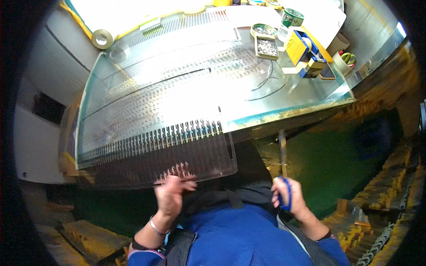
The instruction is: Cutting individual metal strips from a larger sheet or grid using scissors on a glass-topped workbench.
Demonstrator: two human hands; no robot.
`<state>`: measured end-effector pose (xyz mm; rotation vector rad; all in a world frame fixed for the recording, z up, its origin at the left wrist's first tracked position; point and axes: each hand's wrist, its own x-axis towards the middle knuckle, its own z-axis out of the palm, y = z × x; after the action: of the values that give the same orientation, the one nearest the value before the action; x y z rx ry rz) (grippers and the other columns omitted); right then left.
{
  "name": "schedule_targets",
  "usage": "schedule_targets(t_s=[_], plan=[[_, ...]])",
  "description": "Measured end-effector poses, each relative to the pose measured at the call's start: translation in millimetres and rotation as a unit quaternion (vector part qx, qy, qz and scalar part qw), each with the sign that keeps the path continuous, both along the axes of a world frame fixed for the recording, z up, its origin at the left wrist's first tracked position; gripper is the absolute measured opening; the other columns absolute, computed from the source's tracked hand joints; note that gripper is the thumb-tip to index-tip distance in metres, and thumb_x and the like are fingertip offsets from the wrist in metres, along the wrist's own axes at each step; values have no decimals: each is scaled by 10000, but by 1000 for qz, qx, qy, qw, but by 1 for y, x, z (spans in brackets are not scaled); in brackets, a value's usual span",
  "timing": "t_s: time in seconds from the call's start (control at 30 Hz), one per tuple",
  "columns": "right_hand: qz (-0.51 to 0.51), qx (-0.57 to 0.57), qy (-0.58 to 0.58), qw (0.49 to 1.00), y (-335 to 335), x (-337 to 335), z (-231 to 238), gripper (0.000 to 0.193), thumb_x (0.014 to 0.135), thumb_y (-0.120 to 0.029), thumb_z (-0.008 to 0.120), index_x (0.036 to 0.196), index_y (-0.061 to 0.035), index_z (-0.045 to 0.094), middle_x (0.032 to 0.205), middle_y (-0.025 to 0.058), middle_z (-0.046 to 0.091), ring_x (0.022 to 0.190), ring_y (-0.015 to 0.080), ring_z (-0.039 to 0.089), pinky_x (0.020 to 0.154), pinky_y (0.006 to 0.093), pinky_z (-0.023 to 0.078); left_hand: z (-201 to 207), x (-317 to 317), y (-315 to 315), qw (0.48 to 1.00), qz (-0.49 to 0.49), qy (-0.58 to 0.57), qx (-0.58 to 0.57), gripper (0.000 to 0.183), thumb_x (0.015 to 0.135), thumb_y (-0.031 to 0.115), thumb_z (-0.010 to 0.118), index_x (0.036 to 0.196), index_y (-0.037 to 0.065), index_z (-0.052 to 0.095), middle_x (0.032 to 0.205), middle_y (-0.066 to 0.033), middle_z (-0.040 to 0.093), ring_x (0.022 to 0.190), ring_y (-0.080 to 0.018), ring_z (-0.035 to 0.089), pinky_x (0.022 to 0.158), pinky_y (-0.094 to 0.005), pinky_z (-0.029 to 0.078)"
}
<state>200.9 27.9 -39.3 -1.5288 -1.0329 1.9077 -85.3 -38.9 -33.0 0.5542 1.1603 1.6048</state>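
Observation:
A large see-through sheet (208,155) printed with rows of dark marks lies over the lit glass tabletop (248,99), its near part hanging past the front edge. At that overhanging edge is my left hand (171,195), its fingers spread and slightly blurred. The fingertips overlap the sheet's lower border; whether they touch it I cannot tell. My right hand (290,197) is closed round the blue handles of a pair of scissors (283,155). Their blades point away from me, in front of the table's edge and to the right of the sheet, apart from it.
A tape roll (102,39) rests at the table's far left corner. Toward the far right are a blue and yellow tape dispenser (306,55), an open tray of small pieces (266,47) and a green tin (292,18). A cup (341,64) holding green-handled scissors stands beyond the dispenser.

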Motion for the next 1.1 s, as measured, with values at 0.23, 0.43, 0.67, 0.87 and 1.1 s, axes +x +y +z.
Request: schedule_targets(t_s=[0.23, 0.43, 0.67, 0.87, 1.1], plan=[[-25, 91, 64, 993, 18, -5, 16, 327, 857, -305, 504, 710, -13, 503, 540, 46, 497, 437, 101, 497, 389, 215, 413, 52, -146, -46, 902, 420, 96, -24, 139, 822, 193, 563, 886, 71, 552, 819, -30, 598, 712, -143, 580, 624, -259, 488], [19, 121, 93, 988, 12, -8, 18, 299, 855, -279, 524, 716, -15, 508, 552, 30, 503, 460, 72, 505, 399, 197, 416, 112, -190, -48, 926, 197, 297, -126, 288, 805, 68, 539, 1084, 70, 466, 891, -25, 572, 688, -127, 570, 511, -230, 475], [1, 114, 93, 989, 13, -5, 13, 281, 848, -259, 536, 713, -14, 511, 577, 18, 503, 489, 67, 516, 410, 196, 422, 198, -284, 4, 863, 128, 475, -112, 297, 831, -45, 415, 1119, 9, 464, 1010, -53, 538, 826, -137, 534, 709, -265, 443], [-7, 131, 92, 987, 7, -9, 9, 271, 843, -250, 549, 723, -8, 526, 589, 19, 509, 484, 68, 520, 403, 195, 424, 224, -286, 107, 732, 110, 671, 25, 303, 760, -87, 494, 1060, -44, 517, 785, -11, 532, 694, -54, 479, 639, -201, 420], [1, 126, 67, 990, 7, -11, 7, 276, 838, -252, 559, 747, 8, 535, 612, 32, 523, 499, 73, 524, 415, 201, 435, 134, -152, 206, 676, -122, 723, -74, 454, 765, -77, 446, 1135, 160, 563, 727, -39, 567, 666, -95, 485, 628, -255, 443]])
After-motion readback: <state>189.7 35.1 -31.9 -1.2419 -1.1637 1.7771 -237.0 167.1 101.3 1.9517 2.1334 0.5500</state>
